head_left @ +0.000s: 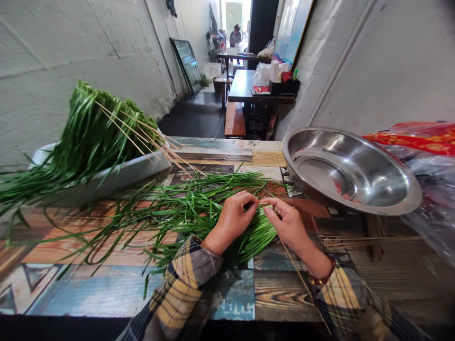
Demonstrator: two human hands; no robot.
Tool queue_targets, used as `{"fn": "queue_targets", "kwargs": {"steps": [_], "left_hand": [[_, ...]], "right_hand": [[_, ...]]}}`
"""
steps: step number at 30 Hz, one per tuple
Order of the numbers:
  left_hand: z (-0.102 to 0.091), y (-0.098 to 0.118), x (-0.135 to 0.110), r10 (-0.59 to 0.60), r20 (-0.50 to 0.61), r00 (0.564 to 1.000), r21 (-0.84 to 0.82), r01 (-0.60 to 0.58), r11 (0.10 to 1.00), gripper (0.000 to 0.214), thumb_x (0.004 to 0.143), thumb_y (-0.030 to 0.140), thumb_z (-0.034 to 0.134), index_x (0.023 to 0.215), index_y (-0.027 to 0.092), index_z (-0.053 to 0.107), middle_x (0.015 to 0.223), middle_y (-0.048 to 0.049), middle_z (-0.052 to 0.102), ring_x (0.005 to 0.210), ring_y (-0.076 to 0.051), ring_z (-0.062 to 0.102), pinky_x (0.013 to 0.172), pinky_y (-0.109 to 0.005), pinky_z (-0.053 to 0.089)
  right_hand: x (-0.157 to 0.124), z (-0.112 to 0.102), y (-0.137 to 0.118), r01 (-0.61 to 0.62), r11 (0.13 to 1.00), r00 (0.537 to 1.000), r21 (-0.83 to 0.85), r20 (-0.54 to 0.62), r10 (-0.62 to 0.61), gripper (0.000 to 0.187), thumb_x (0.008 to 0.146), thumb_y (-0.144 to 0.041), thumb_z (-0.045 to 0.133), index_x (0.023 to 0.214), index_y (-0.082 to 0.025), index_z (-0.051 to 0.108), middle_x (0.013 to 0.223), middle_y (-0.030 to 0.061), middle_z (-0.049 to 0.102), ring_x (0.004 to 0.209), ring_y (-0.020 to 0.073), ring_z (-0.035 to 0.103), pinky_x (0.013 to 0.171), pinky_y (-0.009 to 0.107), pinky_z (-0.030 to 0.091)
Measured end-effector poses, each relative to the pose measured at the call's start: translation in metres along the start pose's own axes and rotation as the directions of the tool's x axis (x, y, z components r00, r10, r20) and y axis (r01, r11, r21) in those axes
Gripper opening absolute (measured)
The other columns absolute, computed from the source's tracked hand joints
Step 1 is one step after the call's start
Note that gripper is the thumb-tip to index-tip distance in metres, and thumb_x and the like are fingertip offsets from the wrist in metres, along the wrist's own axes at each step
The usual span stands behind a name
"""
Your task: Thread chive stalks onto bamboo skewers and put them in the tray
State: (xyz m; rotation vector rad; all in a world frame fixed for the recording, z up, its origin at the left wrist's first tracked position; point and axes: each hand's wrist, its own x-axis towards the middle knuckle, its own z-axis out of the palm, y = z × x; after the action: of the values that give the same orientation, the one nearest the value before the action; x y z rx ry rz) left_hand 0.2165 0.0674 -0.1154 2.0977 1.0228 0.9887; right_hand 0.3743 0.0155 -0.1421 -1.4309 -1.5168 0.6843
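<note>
My left hand point(234, 219) pinches the cut ends of a few green chive stalks point(261, 204) over a loose pile of chives point(185, 208) on the patchwork wooden table point(106, 289). My right hand point(289, 222) is closed on a thin bamboo skewer point(300, 277) that runs back toward my right sleeve, its tip at the stalks between both hands. Behind on the left, a white tray point(135, 173) holds a tall heap of chives threaded on skewers point(95, 128).
A large steel basin point(351, 170) sits at the right, with plastic bags point(430, 180) beside it. Loose skewers point(366, 240) lie right of my wrist. Further back stand dark tables, a bench point(235, 118) and a seated person point(235, 35).
</note>
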Motion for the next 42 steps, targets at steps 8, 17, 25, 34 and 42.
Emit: {"fn": "queue_targets", "kwargs": {"steps": [8,17,25,34,42], "left_hand": [[0.0,0.0,-0.001,0.021,0.047,0.999,0.017,-0.021,1.0,0.014,0.08,0.007,0.056,0.075,0.016,0.067,0.072,-0.0021,0.064,0.069,-0.013,0.058,0.065,-0.023,0.042],[0.0,-0.002,-0.002,0.022,0.072,0.997,0.017,-0.024,1.0,0.016,0.082,0.01,0.054,0.076,0.017,0.067,0.075,-0.002,0.065,0.072,-0.014,0.059,0.067,-0.024,0.042],[-0.001,0.001,0.0,0.039,0.13,0.991,-0.008,-0.039,0.999,0.017,0.082,0.008,0.053,0.075,0.016,0.066,0.073,-0.0024,0.064,0.073,-0.014,0.059,0.067,-0.024,0.042],[-0.011,0.001,0.003,-0.019,0.17,0.985,-0.005,0.02,1.0,0.017,0.087,0.021,0.054,0.092,0.017,0.07,0.092,-0.0061,0.072,0.086,-0.017,0.065,0.079,-0.027,0.047],[-0.007,0.007,0.002,-0.051,0.291,0.955,0.058,0.035,0.998,0.032,0.09,0.03,0.045,0.074,0.013,0.067,0.065,-0.0007,0.062,0.063,-0.012,0.052,0.061,-0.022,0.037]], "right_hand": [[0.0,0.0,-0.001,0.008,0.999,1.0,-0.043,-0.025,-0.009,0.022,0.087,-0.029,0.051,0.099,-0.018,0.065,0.084,0.0035,0.068,0.07,0.0157,0.059,0.066,0.027,0.046],[-0.001,0.001,-0.009,-0.014,0.998,0.997,-0.065,-0.071,0.009,0.02,0.086,-0.029,0.052,0.099,-0.018,0.062,0.067,-0.0018,0.061,0.053,0.0114,0.049,0.053,0.023,0.038],[0.001,0.003,-0.007,0.031,0.995,0.994,-0.09,-0.101,-0.04,0.011,0.085,-0.028,0.052,0.087,-0.019,0.058,0.073,0.0005,0.064,0.059,0.0127,0.054,0.058,0.024,0.042],[0.002,-0.001,-0.012,0.108,0.994,0.992,0.005,-0.062,-0.107,0.021,0.094,-0.033,0.043,0.092,-0.02,0.058,0.081,0.003,0.067,0.072,0.0156,0.062,0.065,0.024,0.046],[0.003,0.006,-0.005,0.195,0.976,0.967,-0.096,-0.148,-0.207,0.024,0.098,-0.03,0.035,0.092,-0.02,0.057,0.082,0.0054,0.068,0.075,0.0178,0.065,0.068,0.027,0.046]]}}
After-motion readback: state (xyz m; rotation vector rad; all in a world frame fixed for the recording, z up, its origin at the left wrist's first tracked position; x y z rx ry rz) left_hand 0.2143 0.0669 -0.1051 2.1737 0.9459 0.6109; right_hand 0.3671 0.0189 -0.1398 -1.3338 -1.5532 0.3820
